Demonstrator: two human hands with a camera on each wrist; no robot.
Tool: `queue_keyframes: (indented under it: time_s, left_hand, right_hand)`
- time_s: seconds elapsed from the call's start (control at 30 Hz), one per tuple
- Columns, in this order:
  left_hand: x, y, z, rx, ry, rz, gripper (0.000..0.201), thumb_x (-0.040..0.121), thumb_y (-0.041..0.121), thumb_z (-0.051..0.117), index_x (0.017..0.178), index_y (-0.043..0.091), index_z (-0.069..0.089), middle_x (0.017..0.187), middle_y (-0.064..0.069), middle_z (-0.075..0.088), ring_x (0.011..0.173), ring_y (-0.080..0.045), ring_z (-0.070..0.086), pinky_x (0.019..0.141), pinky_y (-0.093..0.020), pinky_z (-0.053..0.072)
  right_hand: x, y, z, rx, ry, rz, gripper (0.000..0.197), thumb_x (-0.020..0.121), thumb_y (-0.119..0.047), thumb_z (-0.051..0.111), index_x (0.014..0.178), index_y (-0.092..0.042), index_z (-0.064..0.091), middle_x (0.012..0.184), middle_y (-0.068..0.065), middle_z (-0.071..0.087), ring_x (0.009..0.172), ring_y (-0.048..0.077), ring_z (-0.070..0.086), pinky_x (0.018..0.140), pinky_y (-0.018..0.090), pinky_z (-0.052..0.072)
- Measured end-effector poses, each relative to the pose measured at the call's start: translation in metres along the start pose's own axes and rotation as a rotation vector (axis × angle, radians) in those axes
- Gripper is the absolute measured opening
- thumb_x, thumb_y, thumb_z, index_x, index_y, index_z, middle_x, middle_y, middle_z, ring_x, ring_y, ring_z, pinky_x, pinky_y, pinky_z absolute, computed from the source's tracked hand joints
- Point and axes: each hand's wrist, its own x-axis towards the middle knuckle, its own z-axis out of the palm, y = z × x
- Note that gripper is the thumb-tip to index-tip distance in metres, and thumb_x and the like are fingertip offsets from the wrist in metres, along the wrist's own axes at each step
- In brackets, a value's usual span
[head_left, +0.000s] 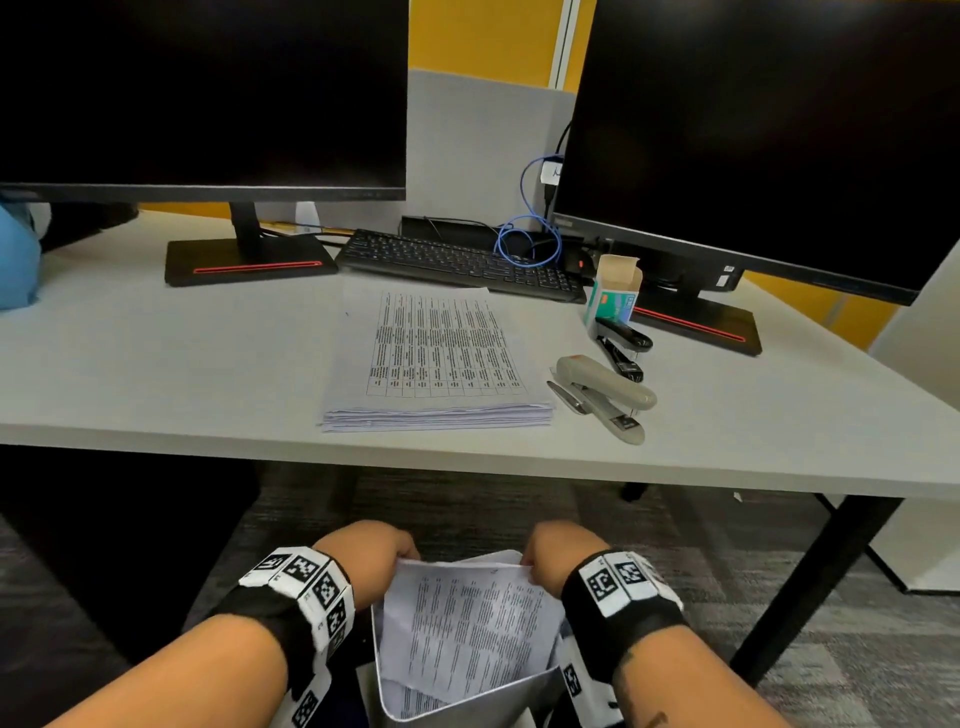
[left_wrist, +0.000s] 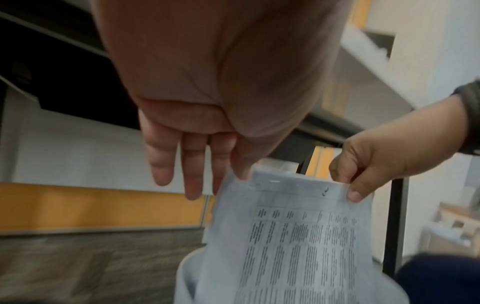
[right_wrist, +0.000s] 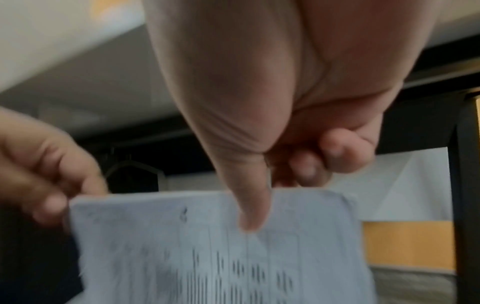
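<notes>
Wristbands (head_left: 317, 587) printed with black-and-white square codes are framing the head view. The left hand (head_left: 374, 556) and right hand (head_left: 553, 553) are each pinching a top corner of a printed sheet set (head_left: 467, 623). It is hanging below the front edge of the desk (head_left: 156, 364), its lower end inside a grey bin (head_left: 457, 713) that is holding other pages. A thick paper stack (head_left: 436, 364) is lying at the middle of that edge. A grey stapler (head_left: 608, 387) and a black stapler (head_left: 623, 343) are lying just to its right, with an opened staple box (head_left: 613, 291) behind them, so most of the job is probably still to come. The box label and the stack's table are too small to read.

From the left wrist, a staple (left_wrist: 275, 181) is showing near the set's top edge, suggesting this set is fastened. A handwritten mark (left_wrist: 324, 192) resembling a 3 is sitting by the far corner. Three left fingers (left_wrist: 192, 174) are hanging straight while the thumb side is nipping the corner.

From the right wrist, the thumb (right_wrist: 252, 209) is pressing the sheet against curled fingers behind it, and the print is too blurred to read.
</notes>
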Motion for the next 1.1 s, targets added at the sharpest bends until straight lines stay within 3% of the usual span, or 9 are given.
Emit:
queue_keyframes:
  time_s: [0.17,0.37,0.5,0.6,0.7,0.8,0.9,0.97,1.1]
  left_hand:
    - [0.005,-0.011,0.009,0.093,-0.125,-0.088,0.057,0.098,0.021,0.049,0.151,0.028,0.031,0.151,-0.005,0.042,0.136,-0.021,0.043,0.112,-0.026,0.03]
    - [-0.003,0.006,-0.023,0.093,-0.151,-0.041,0.058,0.096,0.026,0.055,0.15,0.026,0.033,0.15,-0.003,0.044,0.135,-0.021,0.044,0.11,-0.029,0.034]
    - [-0.015,0.035,-0.063,0.067,-0.125,0.091,0.045,0.095,0.035,0.058,0.138,0.026,0.051,0.136,0.003,0.057,0.123,-0.015,0.054,0.105,-0.029,0.041]
    - [-0.03,0.055,-0.098,-0.007,-0.08,0.185,0.027,0.094,0.037,0.06,0.117,0.025,0.067,0.116,0.007,0.068,0.105,-0.012,0.062,0.098,-0.032,0.047]
    - [-0.048,0.076,-0.132,-0.272,-0.015,0.243,0.018,0.094,0.031,0.06,0.098,0.015,0.069,0.093,0.0,0.075,0.085,-0.015,0.072,0.083,-0.033,0.056]
    - [-0.058,0.089,-0.156,-0.314,0.318,0.298,0.013,0.095,0.03,0.06,0.088,0.021,0.066,0.079,0.002,0.073,0.073,-0.012,0.07,0.068,-0.027,0.057]
    - [-0.051,0.081,-0.164,-0.147,0.621,0.254,0.012,0.095,0.034,0.058,0.098,0.026,0.067,0.092,0.008,0.068,0.086,-0.011,0.063,0.078,-0.031,0.053]
    - [-0.041,0.069,-0.16,-0.066,0.617,0.198,0.019,0.095,0.035,0.057,0.11,0.027,0.065,0.109,0.007,0.065,0.096,-0.012,0.059,0.088,-0.032,0.049]
    - [-0.024,0.052,-0.149,-0.002,0.482,0.086,0.04,0.091,0.04,0.061,0.129,0.031,0.055,0.132,0.002,0.055,0.111,-0.016,0.052,0.101,-0.031,0.04]
  right_hand:
    - [0.01,0.008,0.028,-0.029,-0.085,0.003,0.038,0.091,-0.009,0.054,0.128,-0.015,0.063,0.13,0.008,0.063,0.118,0.026,0.06,0.101,0.031,0.046]
    - [-0.004,0.005,0.002,-0.02,-0.109,-0.056,0.057,0.091,-0.022,0.064,0.145,-0.028,0.045,0.143,0.001,0.052,0.128,0.021,0.052,0.103,0.028,0.041]
    - [-0.035,-0.003,-0.05,0.17,-0.033,-0.198,0.045,0.088,-0.029,0.067,0.132,-0.033,0.058,0.129,-0.011,0.062,0.115,0.01,0.059,0.105,0.028,0.041]
    - [-0.066,-0.012,-0.084,0.454,-0.094,-0.299,0.034,0.091,-0.022,0.066,0.125,-0.026,0.063,0.096,-0.003,0.071,0.083,0.009,0.066,0.078,0.024,0.051]
    - [-0.087,-0.017,-0.112,0.64,0.024,-0.372,0.024,0.092,-0.012,0.065,0.113,-0.024,0.065,0.087,0.0,0.073,0.069,0.007,0.068,0.064,0.019,0.053]
    - [-0.091,-0.015,-0.132,0.742,0.333,-0.322,0.025,0.092,-0.007,0.061,0.113,-0.019,0.067,0.082,0.002,0.073,0.067,0.011,0.068,0.064,0.025,0.057]
    - [-0.085,-0.007,-0.141,0.684,0.596,-0.173,0.028,0.095,-0.01,0.053,0.116,-0.022,0.067,0.089,0.0,0.07,0.072,0.014,0.068,0.065,0.024,0.057]
    - [-0.077,-0.002,-0.143,0.644,0.654,-0.119,0.03,0.096,-0.011,0.05,0.119,-0.021,0.066,0.1,-0.001,0.069,0.075,0.014,0.068,0.066,0.02,0.053]
    - [-0.059,-0.003,-0.137,0.574,0.565,-0.093,0.037,0.095,-0.006,0.048,0.126,-0.018,0.064,0.137,-0.003,0.057,0.112,0.025,0.062,0.101,0.04,0.049]
